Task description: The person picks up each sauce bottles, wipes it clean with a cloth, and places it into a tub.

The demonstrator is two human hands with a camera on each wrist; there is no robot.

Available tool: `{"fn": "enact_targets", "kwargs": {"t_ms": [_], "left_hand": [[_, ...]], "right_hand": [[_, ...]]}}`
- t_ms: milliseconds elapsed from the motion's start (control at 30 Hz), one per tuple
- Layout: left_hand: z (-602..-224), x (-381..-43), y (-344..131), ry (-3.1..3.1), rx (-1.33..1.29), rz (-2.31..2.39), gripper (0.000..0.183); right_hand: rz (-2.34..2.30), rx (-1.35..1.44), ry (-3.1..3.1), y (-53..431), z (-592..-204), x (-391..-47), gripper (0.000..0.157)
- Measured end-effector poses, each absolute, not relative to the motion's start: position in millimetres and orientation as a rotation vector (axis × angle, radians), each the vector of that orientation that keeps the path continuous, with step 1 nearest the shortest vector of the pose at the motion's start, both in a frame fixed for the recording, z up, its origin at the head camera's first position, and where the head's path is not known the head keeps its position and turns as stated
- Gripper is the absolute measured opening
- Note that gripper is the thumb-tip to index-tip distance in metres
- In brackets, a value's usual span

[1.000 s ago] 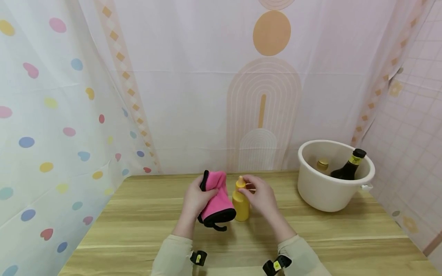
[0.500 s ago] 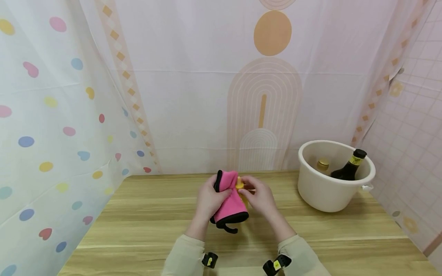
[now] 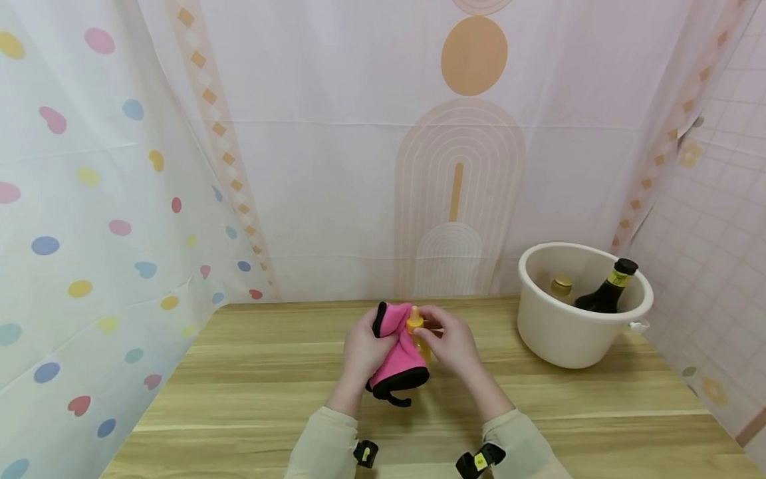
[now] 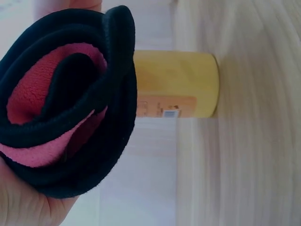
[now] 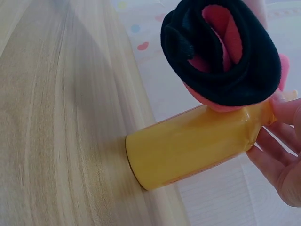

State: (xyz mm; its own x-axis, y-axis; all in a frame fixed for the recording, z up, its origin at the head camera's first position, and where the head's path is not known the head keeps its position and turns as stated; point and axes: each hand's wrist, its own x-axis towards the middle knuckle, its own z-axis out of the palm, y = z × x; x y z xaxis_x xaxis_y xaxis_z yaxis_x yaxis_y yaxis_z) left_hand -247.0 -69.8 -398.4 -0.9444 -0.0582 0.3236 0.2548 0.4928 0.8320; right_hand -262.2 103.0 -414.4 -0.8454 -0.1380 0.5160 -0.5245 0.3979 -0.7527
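Note:
My left hand (image 3: pixel 364 347) grips a folded pink cloth with black edging (image 3: pixel 397 356), its black loop hanging at the lower end. The cloth lies against the left side of a yellow squeeze bottle (image 3: pixel 423 347) with a pointed nozzle. My right hand (image 3: pixel 451 336) pinches the bottle near its neck with thumb and fingers. In the right wrist view the bottle (image 5: pixel 188 146) stands upright on the table, the rolled cloth (image 5: pixel 263 70) touching its shoulder. From the left wrist the cloth (image 4: pixel 120 94) hides the bottle's upper part, while a printed label shows low down.
On the right stands a cream bucket (image 3: pixel 556 339) holding a dark bottle with a black cap (image 3: pixel 601 293) and a gold-capped item (image 3: pixel 561 286). The wooden table (image 3: pixel 251 372) ends at a patterned curtain (image 3: pixel 323 199) behind, with another dotted curtain (image 3: pixel 90 233) at the left.
My left hand has brought the pink cloth rightward against the yellow bottle, then lowered it slightly. The right hand stays at the bottle's neck.

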Motion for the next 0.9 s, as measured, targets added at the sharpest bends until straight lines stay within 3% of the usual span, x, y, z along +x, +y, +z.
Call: {"fn": "enact_targets", "kwargs": {"t_ms": [900], "left_hand": [[-418.3,-253.7,-79.9,-2.467,-0.075,-1.525,0.037]], "right_hand": [[1.416,0.561,-2.292,100.2,-415.2,-263.1,0.029]]}}
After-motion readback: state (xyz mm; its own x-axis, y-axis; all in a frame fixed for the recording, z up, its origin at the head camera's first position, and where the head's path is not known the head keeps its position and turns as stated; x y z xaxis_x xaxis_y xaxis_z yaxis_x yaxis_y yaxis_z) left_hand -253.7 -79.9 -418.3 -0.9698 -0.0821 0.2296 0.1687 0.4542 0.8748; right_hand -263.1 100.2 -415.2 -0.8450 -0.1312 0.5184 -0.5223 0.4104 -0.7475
